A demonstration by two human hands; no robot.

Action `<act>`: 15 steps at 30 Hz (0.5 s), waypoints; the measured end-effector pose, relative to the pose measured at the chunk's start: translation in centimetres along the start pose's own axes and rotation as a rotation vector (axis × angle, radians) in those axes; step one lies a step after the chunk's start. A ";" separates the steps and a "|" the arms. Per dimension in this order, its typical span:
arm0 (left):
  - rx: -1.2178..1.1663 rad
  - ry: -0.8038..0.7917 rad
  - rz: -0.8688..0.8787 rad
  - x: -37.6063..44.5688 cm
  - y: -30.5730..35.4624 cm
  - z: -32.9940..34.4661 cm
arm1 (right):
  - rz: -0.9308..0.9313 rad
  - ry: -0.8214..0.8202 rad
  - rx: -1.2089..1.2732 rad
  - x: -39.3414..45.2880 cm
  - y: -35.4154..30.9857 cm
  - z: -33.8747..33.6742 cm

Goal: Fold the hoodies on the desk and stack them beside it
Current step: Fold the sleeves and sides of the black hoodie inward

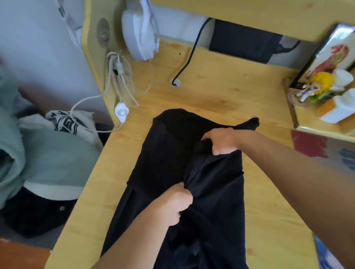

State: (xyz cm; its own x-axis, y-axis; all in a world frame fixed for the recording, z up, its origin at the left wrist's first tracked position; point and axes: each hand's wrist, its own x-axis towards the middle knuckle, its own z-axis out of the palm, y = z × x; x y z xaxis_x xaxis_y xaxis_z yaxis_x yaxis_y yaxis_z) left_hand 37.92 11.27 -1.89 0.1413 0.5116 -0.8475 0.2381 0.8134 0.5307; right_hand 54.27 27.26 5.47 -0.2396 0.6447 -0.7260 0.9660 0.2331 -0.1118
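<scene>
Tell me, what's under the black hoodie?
The black hoodie lies on the yellow wooden desk, which shows all around it. Both the left hand and the right hand grip its fabric. Anything beneath the cloth is covered and can't be seen.

Black hoodie (169, 155) lies lengthwise on the wooden counter (259, 202), hood end pointing away. Left hand (174, 205) grips a bunch of fabric mid-body; right hand (220, 141) pinches cloth farther up. Folded clothes (55, 162) sit stacked just beside the counter's left edge.
</scene>
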 end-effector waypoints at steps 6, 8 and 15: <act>-0.084 0.028 -0.046 -1.8 0.8 0.3 | -0.103 -0.172 0.027 -2.3 0.9 0.4; -0.129 0.038 -0.062 -1.9 0.8 0.2 | -0.183 -0.052 0.021 -2.2 1.2 0.6; -0.147 0.276 0.012 -2.0 -0.3 2.3 | -0.229 0.174 -0.044 0.7 2.9 1.9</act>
State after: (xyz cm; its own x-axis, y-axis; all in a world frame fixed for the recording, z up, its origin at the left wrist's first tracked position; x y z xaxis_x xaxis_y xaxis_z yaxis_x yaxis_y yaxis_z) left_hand 39.76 9.35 -0.41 -0.1278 0.5611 -0.8178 0.0941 0.8277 0.5532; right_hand 57.05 26.99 3.29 -0.4681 0.6859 -0.5572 0.8804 0.4162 -0.2272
